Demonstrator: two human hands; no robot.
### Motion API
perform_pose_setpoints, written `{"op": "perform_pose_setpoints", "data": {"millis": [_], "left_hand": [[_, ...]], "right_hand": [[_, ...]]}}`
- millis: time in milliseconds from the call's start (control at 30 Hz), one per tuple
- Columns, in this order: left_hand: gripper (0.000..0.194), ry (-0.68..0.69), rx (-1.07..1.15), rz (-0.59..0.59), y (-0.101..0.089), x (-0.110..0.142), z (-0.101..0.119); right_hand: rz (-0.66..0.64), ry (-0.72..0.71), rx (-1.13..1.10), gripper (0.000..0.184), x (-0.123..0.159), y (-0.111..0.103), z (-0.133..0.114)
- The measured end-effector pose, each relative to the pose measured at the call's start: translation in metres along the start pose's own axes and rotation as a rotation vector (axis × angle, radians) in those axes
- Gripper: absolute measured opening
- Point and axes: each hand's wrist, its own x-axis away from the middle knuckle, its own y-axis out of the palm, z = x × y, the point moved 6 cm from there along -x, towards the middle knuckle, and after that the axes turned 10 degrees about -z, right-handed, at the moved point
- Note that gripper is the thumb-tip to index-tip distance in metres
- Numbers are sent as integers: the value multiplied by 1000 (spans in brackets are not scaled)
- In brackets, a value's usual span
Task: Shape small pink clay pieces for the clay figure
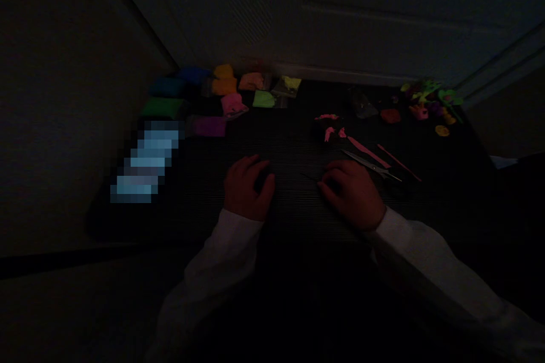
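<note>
The scene is very dark. My left hand (pixel 247 187) rests on the black tabletop (pixel 289 204), its fingers loosely bent, the thumb apart and nothing visible in it. My right hand (pixel 353 195) is closed, thumb against fingers, on a thin dark stick (pixel 310 176) whose tip points left; its exact kind is hard to make out. Just behind that hand lie scissors (pixel 372 167). Beyond them are a flat pink strip (pixel 368 152) and a thinner pink strip (pixel 399 162). A dark lump with pink pieces (pixel 329 130) sits farther back.
At the left, a lit, pixelated screen (pixel 147 161) lies near packets of coloured clay, among them green (pixel 162 108), purple (pixel 209 126) and pink (pixel 233 104). Small colourful shapes (pixel 430 96) cluster at the back right, near an orange-red piece (pixel 390 116). A pale wall (pixel 340 39) rises behind.
</note>
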Motion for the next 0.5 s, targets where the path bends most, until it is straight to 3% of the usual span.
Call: {"op": "perform_pose_setpoints", "data": {"millis": [333, 500], "left_hand": [[30, -4, -10, 1, 0, 1, 0], [33, 2, -8, -8, -1, 1, 1]], "right_hand": [[-6, -11, -34, 17, 9, 0, -10], [-20, -119, -1, 36, 13, 0, -6]]}}
